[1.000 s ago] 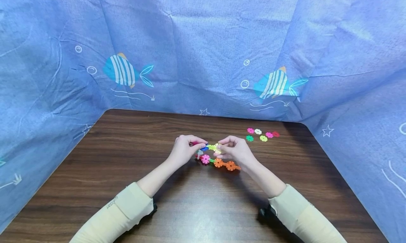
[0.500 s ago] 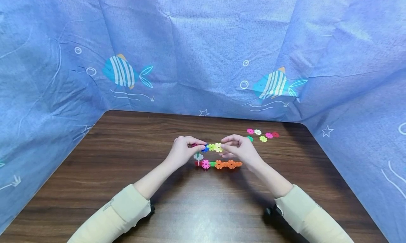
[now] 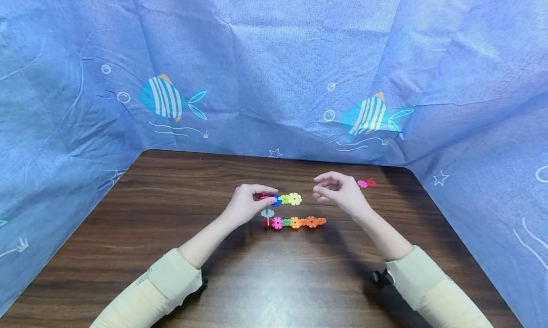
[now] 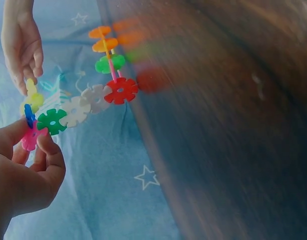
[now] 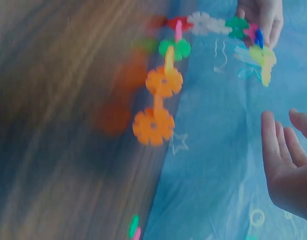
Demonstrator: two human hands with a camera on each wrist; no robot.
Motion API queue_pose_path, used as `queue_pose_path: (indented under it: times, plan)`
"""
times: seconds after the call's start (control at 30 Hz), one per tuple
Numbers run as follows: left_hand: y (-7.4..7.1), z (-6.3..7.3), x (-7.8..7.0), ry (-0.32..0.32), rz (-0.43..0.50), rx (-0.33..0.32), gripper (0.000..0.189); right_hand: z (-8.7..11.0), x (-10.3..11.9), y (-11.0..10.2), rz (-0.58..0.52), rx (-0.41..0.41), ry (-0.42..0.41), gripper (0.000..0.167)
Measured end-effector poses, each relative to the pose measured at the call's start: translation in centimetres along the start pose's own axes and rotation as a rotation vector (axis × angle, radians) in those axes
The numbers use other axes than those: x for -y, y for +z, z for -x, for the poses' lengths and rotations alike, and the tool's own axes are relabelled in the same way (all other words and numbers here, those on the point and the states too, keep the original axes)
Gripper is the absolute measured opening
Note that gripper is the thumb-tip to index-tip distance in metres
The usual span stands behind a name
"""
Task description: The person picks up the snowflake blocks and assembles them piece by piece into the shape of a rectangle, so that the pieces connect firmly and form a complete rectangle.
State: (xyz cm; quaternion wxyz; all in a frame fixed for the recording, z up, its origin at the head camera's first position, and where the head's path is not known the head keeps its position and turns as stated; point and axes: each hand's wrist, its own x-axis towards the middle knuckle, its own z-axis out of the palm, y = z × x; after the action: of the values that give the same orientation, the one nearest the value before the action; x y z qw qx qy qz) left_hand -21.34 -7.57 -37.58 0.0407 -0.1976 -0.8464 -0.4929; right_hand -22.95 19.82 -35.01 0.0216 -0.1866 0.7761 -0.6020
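A U-shaped chain of slotted plastic flower discs (image 3: 295,222) hangs from my left hand (image 3: 246,205). Thumb and fingers pinch it at a pink disc (image 4: 31,138) beside a blue disc (image 4: 29,115). One arm of the chain ends in yellow discs (image 3: 294,199); the other runs through green to orange discs (image 5: 153,126). Green, white and red discs join the two, as the left wrist view shows. My right hand (image 3: 342,192) holds nothing; its fingers are loosely bent, a short way right of the yellow end.
Loose flower discs lie on the brown wooden table (image 3: 205,176) at the back right, a pink one (image 3: 362,183) and a red one (image 3: 371,182) showing past my right hand. Behind the table hangs a blue fish-print cloth (image 3: 274,81).
My right hand has let go of the yellow end and moved right and back, now covering several loose discs. The chain's near arm has swung level; my left hand stays about where it was.
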Motion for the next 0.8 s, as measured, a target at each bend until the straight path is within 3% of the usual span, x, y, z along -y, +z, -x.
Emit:
queue_pose_path:
  times: [0.2,0.3,0.6,0.8]
  plan:
    - [0.0,-0.1,0.1,0.016,-0.013,0.015,0.022,-0.7,-0.5,-2.5,0.371,-0.103,-0.165,0.025]
    - [0.0,-0.1,0.0,0.014,-0.007,0.018,0.021,-1.1,-1.2,-3.6,0.491,-0.153,-0.223,0.022]
    - [0.0,-0.4,0.1,-0.004,-0.083,0.017,0.019,-2.3,-3.8,-6.3,0.626,-0.209,-0.253,0.02]
    - [-0.1,-0.2,0.1,-0.039,0.004,0.037,0.02,-2.9,-5.2,-7.3,0.67,-0.199,-0.207,0.021]
